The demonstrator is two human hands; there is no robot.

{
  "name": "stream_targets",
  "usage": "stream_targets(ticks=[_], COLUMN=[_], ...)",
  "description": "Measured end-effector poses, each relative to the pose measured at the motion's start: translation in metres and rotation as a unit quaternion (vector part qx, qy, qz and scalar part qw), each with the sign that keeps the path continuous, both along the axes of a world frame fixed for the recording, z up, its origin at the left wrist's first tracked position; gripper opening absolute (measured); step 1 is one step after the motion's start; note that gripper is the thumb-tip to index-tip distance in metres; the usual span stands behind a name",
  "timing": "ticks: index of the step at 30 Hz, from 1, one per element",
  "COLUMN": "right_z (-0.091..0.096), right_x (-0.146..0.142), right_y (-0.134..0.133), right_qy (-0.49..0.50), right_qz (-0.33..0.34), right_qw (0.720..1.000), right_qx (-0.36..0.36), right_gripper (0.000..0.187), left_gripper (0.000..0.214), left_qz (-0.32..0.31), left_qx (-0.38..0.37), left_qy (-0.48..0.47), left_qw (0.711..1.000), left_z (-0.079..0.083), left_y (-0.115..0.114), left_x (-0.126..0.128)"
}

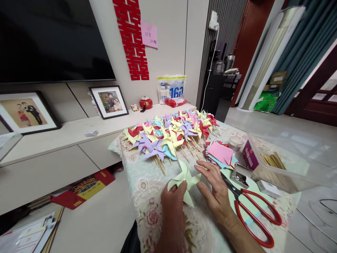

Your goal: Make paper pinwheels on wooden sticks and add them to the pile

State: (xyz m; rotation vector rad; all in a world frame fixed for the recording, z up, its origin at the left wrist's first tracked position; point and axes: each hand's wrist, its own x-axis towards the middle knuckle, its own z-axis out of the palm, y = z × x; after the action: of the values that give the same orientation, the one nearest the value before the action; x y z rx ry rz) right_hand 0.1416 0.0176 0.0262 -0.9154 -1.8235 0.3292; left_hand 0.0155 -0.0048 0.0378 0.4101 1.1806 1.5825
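A pale green paper pinwheel is pinched in my left hand, the thumb lying by its centre, where a small pin head shows. Just right of it, my right hand has its fingers apart, with the index finger and thumb near the pinwheel's right blade and nothing held. Beyond my hands lies a big pile of finished pinwheels on sticks, in purple, yellow, red, pink and blue. Red-handled scissors rest to the right on pale green paper sheets.
Stacked coloured paper squares, a small box of metal pins, a white box and a round jar sit at the right. A clear plastic bin holds wooden sticks. A flowered cloth covers the table.
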Motion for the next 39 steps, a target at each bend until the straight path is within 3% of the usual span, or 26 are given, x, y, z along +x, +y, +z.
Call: stream_targets(ticks=[9, 16, 20, 23, 28, 36, 39], right_z=[0.006, 0.005, 0.001, -0.003, -0.008, -0.008, -0.008], right_x=[-0.002, 0.001, 0.004, 0.002, -0.005, -0.006, -0.005], right_y=[-0.003, -0.003, 0.001, 0.005, 0.006, 0.005, 0.005], right_qy=[-0.076, -0.035, 0.111, 0.147, 0.137, 0.157, 0.184], right_qz=[0.028, 0.032, 0.05, 0.081, 0.082, 0.089, 0.107], right_qw=[0.996, 0.999, 0.983, 0.962, 0.958, 0.951, 0.942], right_qx=[0.037, 0.002, -0.137, -0.216, -0.238, -0.251, -0.261], right_gripper=[0.032, 0.034, 0.06, 0.08, 0.086, 0.084, 0.086], left_gripper=[0.022, 0.022, 0.009, 0.028, 0.038, 0.032, 0.032], left_qz=[-0.025, -0.014, 0.002, 0.014, -0.042, -0.017, -0.011], left_qx=[0.012, -0.002, 0.028, 0.036, 0.072, 0.066, 0.071], left_qy=[0.091, 0.089, 0.065, 0.086, 0.036, 0.212, 0.149], left_qw=[0.995, 0.996, 0.998, 0.996, 0.996, 0.975, 0.986], left_z=[-0.026, -0.006, 0.012, 0.02, 0.017, 0.008, 0.012], left_y=[-0.003, -0.003, -0.013, -0.031, -0.047, -0.043, -0.04], left_x=[0.008, 0.006, -0.012, -0.027, -0.029, -0.028, -0.025])
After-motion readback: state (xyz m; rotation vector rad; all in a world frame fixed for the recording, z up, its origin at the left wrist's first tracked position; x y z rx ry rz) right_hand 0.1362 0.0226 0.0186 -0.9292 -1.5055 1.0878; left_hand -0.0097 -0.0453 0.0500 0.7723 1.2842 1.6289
